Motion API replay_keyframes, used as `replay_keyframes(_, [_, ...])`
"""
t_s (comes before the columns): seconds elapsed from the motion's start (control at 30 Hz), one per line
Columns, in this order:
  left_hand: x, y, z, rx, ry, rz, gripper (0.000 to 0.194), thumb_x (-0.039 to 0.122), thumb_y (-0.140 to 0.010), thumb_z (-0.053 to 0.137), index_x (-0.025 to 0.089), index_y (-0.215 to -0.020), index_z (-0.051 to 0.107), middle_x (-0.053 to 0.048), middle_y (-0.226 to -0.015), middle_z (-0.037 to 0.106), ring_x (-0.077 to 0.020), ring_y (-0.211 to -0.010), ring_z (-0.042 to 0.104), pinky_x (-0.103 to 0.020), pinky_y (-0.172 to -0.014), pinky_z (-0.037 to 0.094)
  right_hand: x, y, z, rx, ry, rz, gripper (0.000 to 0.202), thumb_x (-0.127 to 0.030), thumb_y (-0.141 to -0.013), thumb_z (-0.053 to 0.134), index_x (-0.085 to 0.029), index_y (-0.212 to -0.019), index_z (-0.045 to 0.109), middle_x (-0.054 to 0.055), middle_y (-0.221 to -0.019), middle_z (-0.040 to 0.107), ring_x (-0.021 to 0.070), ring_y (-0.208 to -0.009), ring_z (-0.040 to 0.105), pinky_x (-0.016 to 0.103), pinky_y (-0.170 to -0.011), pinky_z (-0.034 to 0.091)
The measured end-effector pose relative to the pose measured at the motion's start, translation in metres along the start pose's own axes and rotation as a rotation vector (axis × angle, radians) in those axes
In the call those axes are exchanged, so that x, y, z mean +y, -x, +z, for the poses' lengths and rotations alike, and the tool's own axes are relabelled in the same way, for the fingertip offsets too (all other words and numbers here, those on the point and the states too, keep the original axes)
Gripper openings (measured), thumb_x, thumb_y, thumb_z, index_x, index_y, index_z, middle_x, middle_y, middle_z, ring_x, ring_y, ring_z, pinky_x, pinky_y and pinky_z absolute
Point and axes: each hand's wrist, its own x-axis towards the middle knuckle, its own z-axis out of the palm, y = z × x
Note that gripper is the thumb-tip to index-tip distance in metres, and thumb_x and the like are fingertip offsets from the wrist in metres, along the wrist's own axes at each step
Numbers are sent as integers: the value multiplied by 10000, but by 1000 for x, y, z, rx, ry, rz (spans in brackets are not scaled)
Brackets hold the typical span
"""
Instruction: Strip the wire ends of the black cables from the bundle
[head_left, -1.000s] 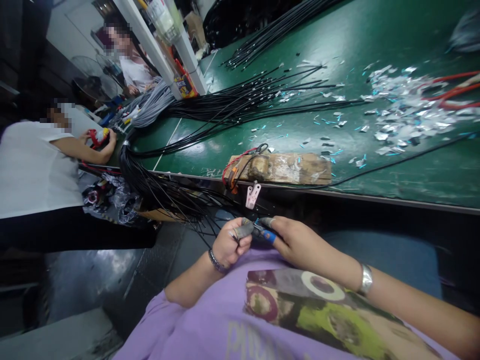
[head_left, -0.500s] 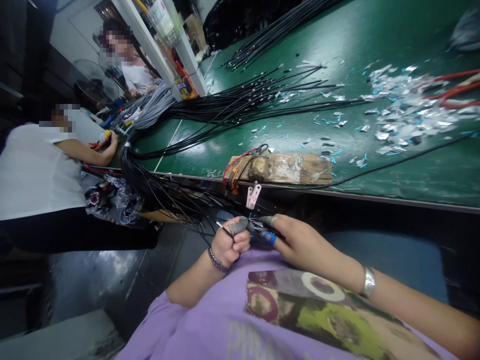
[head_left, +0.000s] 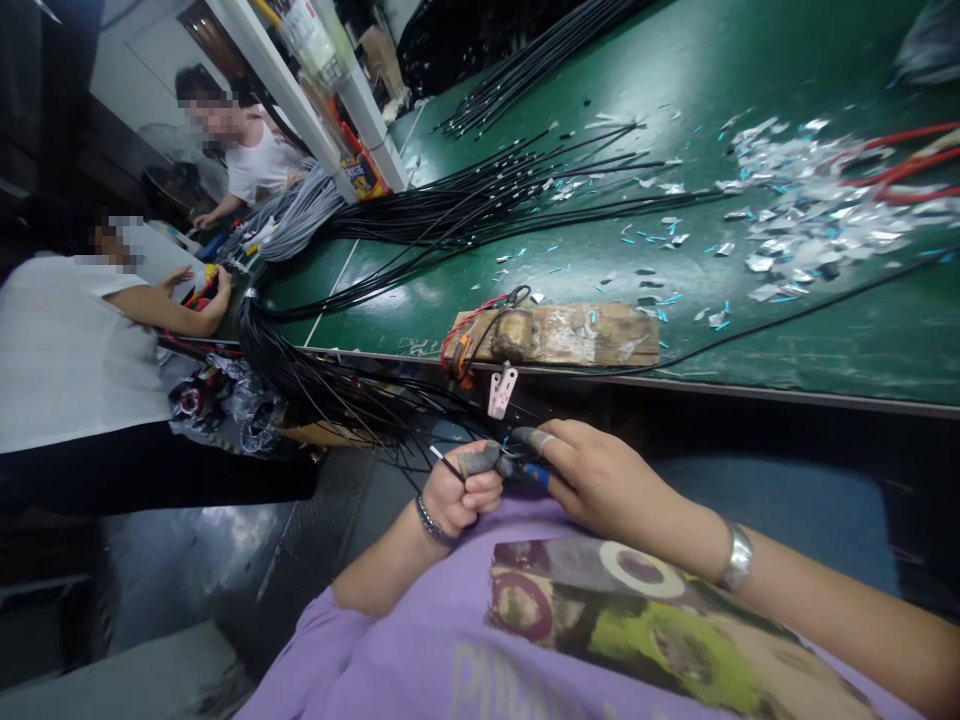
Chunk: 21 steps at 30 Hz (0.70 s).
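Observation:
My left hand [head_left: 463, 488] is closed round a black cable [head_left: 448, 463] whose pale end sticks out to the left; its thumb wears a grey finger cover. Close beside it, my right hand [head_left: 592, 465] has its fingers pressed together at the thin wires between the hands, with grey and blue covers on its fingers. What exactly the right fingers pinch is too small to tell. Just above, a pink clip [head_left: 502, 391] hangs at the table edge below a wooden block [head_left: 585, 335] with red and black wires around its left end.
Black cable bundles [head_left: 420, 215] lie across the green table [head_left: 787, 345] and hang over its edge at left. Foil scraps [head_left: 817, 200] are scattered at right. One person [head_left: 75, 340] stands at left, another [head_left: 259, 155] sits beyond. A white post [head_left: 375, 120] rises at the back.
The silvery piece seen between my hands is no longer visible there, and my right fingers have shifted slightly. The far person leans forward with an arm stretched out; the near person's second hand now shows.

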Motion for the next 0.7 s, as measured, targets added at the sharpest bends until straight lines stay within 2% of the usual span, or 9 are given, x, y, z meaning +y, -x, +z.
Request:
replay_keyframes(0.2, [0, 0, 0, 47, -9, -20, 260, 245, -827, 523, 168, -587, 463, 94, -335, 233, -43, -236, 132, -190, -329, 78, 1, 1, 2, 24, -34, 15, 188, -113, -770, 442, -165, -861, 597, 84, -774, 622, 201, -708, 569, 306, -646, 473])
replay_keyframes(0.5, [0, 0, -1, 1, -44, -19, 172, 227, -782, 561, 158, -629, 524, 98, -342, 237, -39, -242, 131, -189, -322, 68, 0, 1, 1, 2, 14, 14, 186, -118, -764, 452, -155, -849, 614, 91, -773, 623, 203, -707, 565, 300, -636, 466])
replay_keyframes(0.7, [-2, 1, -1, 25, -17, -42, 165, 232, -774, 587, 169, -647, 503, 100, -334, 249, -41, -235, 142, -181, -326, 78, 4, 3, -4, 27, 51, -171, 246, -114, -779, 440, -132, -941, 625, 118, -824, 631, 214, -713, 552, 331, -678, 475])
